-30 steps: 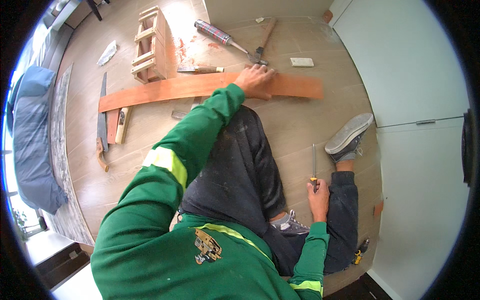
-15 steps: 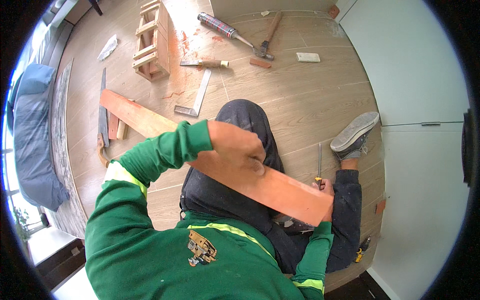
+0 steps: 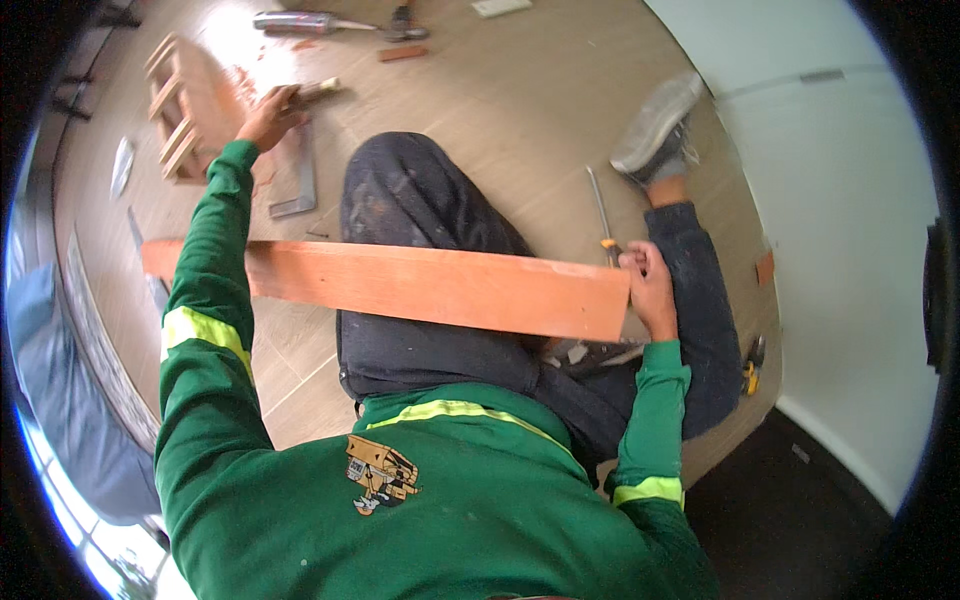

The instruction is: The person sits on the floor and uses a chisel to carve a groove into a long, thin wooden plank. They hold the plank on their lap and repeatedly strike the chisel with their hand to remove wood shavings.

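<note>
An orange wooden plank (image 3: 440, 285) lies across my bent left leg, its far left end on the floor. My left hand (image 3: 272, 115) reaches forward to a wooden-handled chisel (image 3: 320, 88), fingertips at it; blur hides whether they grip. Below that is a metal try square (image 3: 305, 185). My right hand (image 3: 645, 275) grips a yellow-and-black screwdriver (image 3: 607, 240) upright beside the plank's right end. A slatted wooden box (image 3: 205, 110) stands beyond my left arm.
A caulk tube (image 3: 300, 22), hammer (image 3: 402, 30), small orange offcut (image 3: 400, 54) and white block (image 3: 500, 5) lie ahead. A saw (image 3: 152, 275) is left, near bluish bedding (image 3: 55, 370). A pale cabinet (image 3: 840, 250) borders the right, beside a yellow tool (image 3: 753, 370).
The plank came toward me and now rests over my leg. My left hand let it go and moved forward-left to the chisel. The view has shifted, raising floor items in the picture.
</note>
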Motion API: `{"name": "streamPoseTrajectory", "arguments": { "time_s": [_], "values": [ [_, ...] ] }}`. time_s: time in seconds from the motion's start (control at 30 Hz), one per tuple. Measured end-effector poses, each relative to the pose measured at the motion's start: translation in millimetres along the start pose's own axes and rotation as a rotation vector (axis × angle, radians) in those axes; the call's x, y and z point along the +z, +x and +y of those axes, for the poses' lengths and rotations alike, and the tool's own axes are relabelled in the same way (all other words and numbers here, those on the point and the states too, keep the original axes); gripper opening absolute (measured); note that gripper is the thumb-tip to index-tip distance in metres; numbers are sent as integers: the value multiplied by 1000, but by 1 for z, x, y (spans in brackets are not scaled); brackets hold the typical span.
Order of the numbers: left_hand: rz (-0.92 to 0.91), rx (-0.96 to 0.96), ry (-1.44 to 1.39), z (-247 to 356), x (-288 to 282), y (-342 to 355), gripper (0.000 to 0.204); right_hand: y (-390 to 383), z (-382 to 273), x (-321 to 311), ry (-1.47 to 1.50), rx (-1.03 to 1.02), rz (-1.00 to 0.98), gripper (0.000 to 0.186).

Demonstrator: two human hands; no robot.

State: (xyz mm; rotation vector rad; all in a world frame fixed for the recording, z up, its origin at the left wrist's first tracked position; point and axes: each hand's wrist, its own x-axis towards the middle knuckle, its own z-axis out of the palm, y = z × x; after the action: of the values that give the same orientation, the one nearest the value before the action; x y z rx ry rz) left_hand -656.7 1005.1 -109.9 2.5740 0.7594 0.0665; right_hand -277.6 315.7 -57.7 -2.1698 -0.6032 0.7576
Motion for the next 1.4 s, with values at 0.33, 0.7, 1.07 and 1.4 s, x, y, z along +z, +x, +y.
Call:
{"name": "streamPoseTrajectory", "arguments": {
  "time_s": [0.33,0.7,1.07,1.4],
  "values": [
    [266,147,419,72,-24,-8,48,-41,-89,-55,152,-220,470,30],
    [330,760,196,431,-44,-127,31,-96,-288,64,-670,-700,32,97],
    [1077,-774,158,144,-21,-277,82,-94,-270,93,-829,-451,15,49],
    [1182,-802,-1739,55,36,-335,44,-76,-280,94,-554,-298,-237,38]
  ]
}}
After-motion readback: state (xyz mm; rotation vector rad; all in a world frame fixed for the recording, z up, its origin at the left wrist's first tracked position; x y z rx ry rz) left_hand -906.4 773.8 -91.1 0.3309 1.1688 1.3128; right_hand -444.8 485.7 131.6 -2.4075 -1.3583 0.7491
